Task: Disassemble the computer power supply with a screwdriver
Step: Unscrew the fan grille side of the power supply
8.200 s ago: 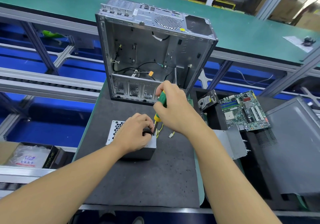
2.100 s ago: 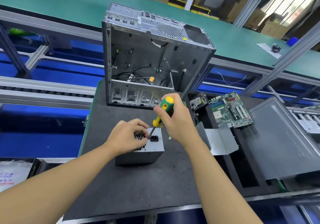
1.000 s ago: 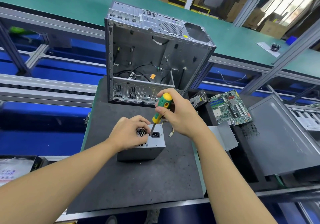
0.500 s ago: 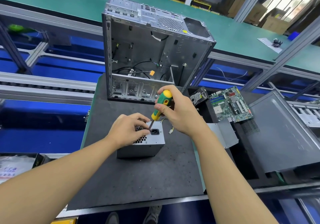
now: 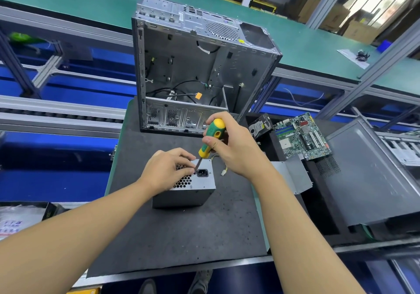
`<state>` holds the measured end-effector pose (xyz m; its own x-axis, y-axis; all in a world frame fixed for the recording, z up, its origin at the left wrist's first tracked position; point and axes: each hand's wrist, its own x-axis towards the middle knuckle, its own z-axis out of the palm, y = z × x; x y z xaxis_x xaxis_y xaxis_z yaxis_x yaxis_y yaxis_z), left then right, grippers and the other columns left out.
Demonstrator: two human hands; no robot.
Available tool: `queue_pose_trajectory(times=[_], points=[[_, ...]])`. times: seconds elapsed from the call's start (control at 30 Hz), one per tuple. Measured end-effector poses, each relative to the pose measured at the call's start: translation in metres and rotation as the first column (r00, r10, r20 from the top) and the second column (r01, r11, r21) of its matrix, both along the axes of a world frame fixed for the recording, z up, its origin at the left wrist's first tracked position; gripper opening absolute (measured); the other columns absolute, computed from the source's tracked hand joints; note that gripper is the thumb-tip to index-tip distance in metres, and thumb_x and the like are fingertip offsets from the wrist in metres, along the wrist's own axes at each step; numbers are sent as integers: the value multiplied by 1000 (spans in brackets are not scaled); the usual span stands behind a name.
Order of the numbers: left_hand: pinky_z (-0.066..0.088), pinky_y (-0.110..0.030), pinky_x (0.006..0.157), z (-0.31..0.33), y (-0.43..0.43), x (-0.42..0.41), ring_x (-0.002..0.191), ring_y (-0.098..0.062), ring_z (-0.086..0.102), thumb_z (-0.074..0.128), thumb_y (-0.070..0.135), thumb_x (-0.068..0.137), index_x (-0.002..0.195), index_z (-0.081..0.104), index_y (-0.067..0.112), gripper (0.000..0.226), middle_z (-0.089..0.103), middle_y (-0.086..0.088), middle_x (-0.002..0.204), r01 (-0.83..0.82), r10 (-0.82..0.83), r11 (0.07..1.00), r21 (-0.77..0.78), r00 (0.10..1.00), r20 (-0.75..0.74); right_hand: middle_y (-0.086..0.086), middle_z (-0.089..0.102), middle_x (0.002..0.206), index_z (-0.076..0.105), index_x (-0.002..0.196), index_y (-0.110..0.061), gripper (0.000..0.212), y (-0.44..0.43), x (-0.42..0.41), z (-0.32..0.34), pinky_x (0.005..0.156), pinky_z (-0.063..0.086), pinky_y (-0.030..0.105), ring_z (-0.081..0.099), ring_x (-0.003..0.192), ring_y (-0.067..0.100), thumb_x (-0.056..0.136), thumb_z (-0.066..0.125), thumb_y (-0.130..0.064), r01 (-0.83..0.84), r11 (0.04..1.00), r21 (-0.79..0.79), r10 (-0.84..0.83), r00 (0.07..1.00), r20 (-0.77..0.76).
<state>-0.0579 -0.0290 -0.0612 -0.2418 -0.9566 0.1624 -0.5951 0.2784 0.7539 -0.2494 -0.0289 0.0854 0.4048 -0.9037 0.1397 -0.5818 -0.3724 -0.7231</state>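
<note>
grey metal box-shaped power supply (image 5: pixel 193 185) on dark surface (image 5: pixel 181 237) | left hand (image 5: pixel 167 171) steadies it, fingers curled | right hand (image 5: pixel 231 144) grips green-yellow screwdriver (image 5: pixel 210 140) | keep tip seated, press down while turning

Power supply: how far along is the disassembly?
Done: the power supply sits out of the computer case, on the mat. In hand: the left hand holds it while the right hand sets the screwdriver tip beside its socket. Left: its cover is on, so opening remains.

Both forearms extended forward; left hand (image 5: pixel 167 168) holds power supply (image 5: pixel 204 183); right hand (image 5: pixel 234 144) grips screwdriver (image 5: pixel 215 128).
</note>
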Motion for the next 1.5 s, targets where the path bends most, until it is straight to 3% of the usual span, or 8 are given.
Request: queue_pose_trajectory(times=[0.23,0.4,0.57,0.77,0.97,1.2,1.33,1.5], points=[[48,-42,92,0,0,0,89,0,65,78,33,85,88,81,35,4,65,30,107,16,-16,1000,4,1000,-7,-5,65,91,49,111,-32,26,0,1,2,75,57,42,68,81,17,93,67,-27,6,1000,-3,-6,1000,-12],[48,-41,89,1,1,0,81,0,63,77,33,86,86,79,37,6,64,32,105,20,-20,1000,-12,1000,19,-7,63,79,50,107,-31,29,1,2,0,63,52,19,65,68,6,89,72,-32,18,999,-33,-19,999,-32],[48,-39,90,3,3,-1,80,-4,64,70,32,89,84,77,38,11,61,37,104,-1,1,1000,-20,999,41,-6,67,89,51,109,-31,27,1,-1,3,72,58,39,68,78,12,90,70,-28,19,999,-30,-19,1000,10],[40,-31,96,6,4,-1,91,1,60,71,36,81,72,66,56,22,61,37,108,-10,9,1000,20,999,51,-5,67,90,51,110,-30,27,1,-3,1,73,58,40,67,79,13,91,70,-29,32,999,-24,-33,999,-7],[44,-37,96,5,3,0,88,1,62,70,39,80,77,73,49,11,61,37,107,5,-5,1000,17,999,42,-7,66,89,51,110,-31,27,2,-2,1,73,58,41,68,80,14,91,70,-30,33,999,-11,-33,999,-11],[41,-32,96,7,4,0,90,-9,62,65,38,82,71,63,57,22,59,38,109,-4,-1,998,59,997,77,-1,68,95,50,105,-35,23,-5,2,13,71,60,49,70,83,23,92,68,-32,29,993,111,-17,995,-102],[35,-29,98,9,5,-2,95,-8,60,61,37,82,72,61,56,22,59,35,115,3,-8,998,55,996,92,-2,65,83,49,103,-27,32,-13,2,22,65,57,40,66,70,19,88,68,-48,125,992,29,-109,942,-319],[36,-29,95,8,5,-1,85,5,58,69,28,83,73,64,50,24,58,37,107,-2,0,999,34,998,69,-2,56,73,41,93,-23,37,-5,15,23,51,38,31,52,62,16,91,59,-56,82,994,-67,-103,893,-438]])
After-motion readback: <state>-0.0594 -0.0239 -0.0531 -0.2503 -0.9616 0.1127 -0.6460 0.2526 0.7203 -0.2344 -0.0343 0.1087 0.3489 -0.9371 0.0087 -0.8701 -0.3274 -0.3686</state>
